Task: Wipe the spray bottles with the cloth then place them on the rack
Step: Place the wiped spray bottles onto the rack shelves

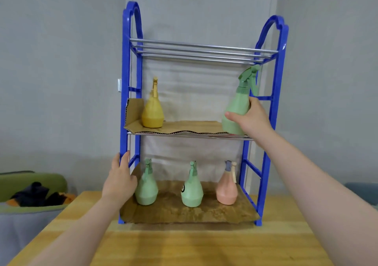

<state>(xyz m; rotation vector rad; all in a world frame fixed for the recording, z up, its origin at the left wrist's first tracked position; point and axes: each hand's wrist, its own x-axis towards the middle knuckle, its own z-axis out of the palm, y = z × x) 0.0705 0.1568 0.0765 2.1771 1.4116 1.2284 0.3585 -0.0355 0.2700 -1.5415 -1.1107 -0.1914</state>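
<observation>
A blue rack (pixel 278 81) with three shelves stands on the wooden table (pixel 184 245). My right hand (pixel 252 118) grips a green spray bottle (pixel 237 110), tilted, at the right end of the middle shelf. A yellow spray bottle (pixel 153 112) stands at that shelf's left end. On the bottom shelf stand two green spray bottles (pixel 146 188) (pixel 192 192) and a pink spray bottle (pixel 227 190). My left hand (pixel 120 177) holds the rack's left front post near the bottom shelf. No cloth is in view.
Cardboard sheets (pixel 184 126) line the middle and bottom shelves. The top shelf is bare metal bars (pixel 200 52). A green cushion with dark clothing (pixel 34 192) lies at the left beyond the table. A grey wall is behind the rack.
</observation>
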